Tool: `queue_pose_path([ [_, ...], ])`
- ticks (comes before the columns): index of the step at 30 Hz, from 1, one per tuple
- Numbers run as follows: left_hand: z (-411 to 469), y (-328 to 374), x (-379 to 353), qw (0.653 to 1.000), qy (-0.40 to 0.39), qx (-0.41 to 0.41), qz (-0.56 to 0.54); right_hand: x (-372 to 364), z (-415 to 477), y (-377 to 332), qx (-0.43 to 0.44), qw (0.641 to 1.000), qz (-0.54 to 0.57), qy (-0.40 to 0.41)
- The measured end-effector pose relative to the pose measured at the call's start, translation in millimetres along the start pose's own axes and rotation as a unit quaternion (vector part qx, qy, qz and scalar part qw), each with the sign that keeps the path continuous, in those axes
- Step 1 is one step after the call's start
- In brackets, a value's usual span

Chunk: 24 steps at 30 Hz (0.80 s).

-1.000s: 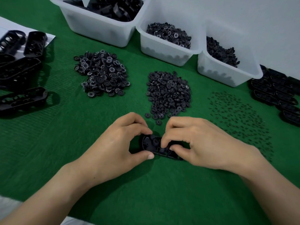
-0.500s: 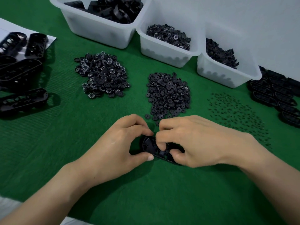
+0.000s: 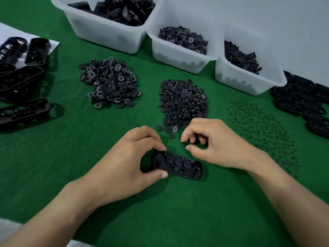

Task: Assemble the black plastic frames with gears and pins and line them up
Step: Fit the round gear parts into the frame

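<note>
While the left hand [image 3: 124,163] pinches the black frame [image 3: 178,165] at its 9 o'clock end, three gears sit inside it. The right hand [image 3: 213,145], at the frame's 1 o'clock, has curled fingers; whether they hold anything cannot be told.

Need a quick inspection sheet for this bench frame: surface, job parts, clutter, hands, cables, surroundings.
Surface: green felt mat, flat, covering the bench.
Job's things: black frame lies on the mat with three gears seated in it; numbered-gear pile; plain-gear pile; scattered pins; three white bins of parts at the back; frames on the left; row of frames on the right.
Clutter: white sheet under the far-left frames.
Grippers: left hand pinches the frame's left end; right hand is off the frame, fingers curled; whether it holds a part cannot be told.
Cables: nothing seen.
Surroundings: pale wall behind the bins.
</note>
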<state>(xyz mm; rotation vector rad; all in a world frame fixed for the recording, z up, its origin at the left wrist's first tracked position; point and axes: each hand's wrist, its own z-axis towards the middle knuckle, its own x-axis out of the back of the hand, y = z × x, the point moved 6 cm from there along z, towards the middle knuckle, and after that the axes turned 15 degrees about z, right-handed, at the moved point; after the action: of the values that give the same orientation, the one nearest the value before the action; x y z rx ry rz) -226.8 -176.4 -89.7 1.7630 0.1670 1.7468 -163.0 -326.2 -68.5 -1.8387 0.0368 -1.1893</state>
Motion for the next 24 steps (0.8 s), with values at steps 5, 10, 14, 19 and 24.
queue_pose_path([
  [5,0,0,0,1.000,0.003,0.004,-0.007,4,-11,8,-0.016,0.999,0.030,0.030],
  [10,0,1,0,1.000,0.004,0.006,-0.013,-1,-10,5,0.000,0.998,0.025,0.065],
  [14,0,1,0,1.000,0.001,0.005,-0.008,3,-17,-5,0.033,0.993,0.077,0.085],
  [19,1,1,0,1.000,0.002,0.004,0.001,-10,-23,-21,0.072,0.996,0.043,0.029],
  [24,0,1,1,1.000,0.003,0.003,-0.001,-10,-25,-27,0.095,0.995,0.000,0.035],
])
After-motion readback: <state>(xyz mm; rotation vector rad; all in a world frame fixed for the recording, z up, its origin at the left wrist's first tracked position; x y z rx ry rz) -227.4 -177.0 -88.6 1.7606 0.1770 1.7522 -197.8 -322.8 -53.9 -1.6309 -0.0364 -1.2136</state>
